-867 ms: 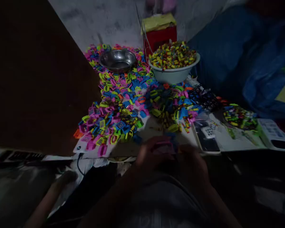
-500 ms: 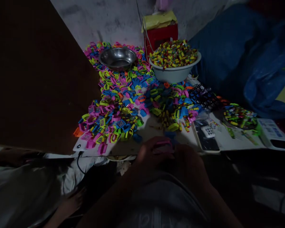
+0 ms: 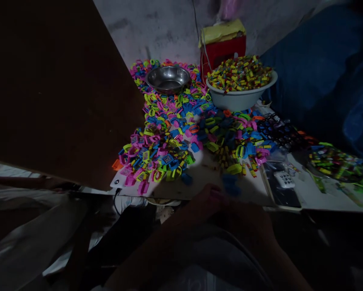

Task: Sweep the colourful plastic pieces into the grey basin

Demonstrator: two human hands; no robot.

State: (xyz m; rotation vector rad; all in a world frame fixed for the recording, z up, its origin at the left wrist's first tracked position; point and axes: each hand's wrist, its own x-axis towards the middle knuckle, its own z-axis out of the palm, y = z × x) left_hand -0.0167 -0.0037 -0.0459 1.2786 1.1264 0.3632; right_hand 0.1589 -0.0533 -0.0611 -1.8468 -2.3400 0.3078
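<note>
Both hands sit low at the near edge of the surface (image 3: 205,169), close together, very dark. Left hand (image 3: 207,202) has its fingers curled round a small pink piece (image 3: 215,195), which shows only as a thin pink strip at the fingertips, so that grip is closed on it. Right hand (image 3: 249,220) is just beside the left, slightly nearer the body; too dark and blurred to tell whether its fingers pinch anything or are loose.

Key relation: a blurred blue piece (image 3: 231,184) lies just beyond the two hands, up and a little right of the pink piece, on bare surface. It looks roughly as close to one hand as the other. Its long axis can't be read w/ this blur.

Further out, well apart from the hands: the heap of coloured plastic pieces (image 3: 175,137) spreads across the middle, pink/blue/yellow/green mixed. A steel bowl (image 3: 168,79) stands at the far left of the heap, and a white bowl (image 3: 241,98) heaped w/ small yellow-red bits stands far right, next to a red box (image 3: 222,50). A flat tray (image 3: 282,194) w/ a small keypad thing lies right of the hands. A dark board (image 3: 57,89) blocks the left side.
</note>
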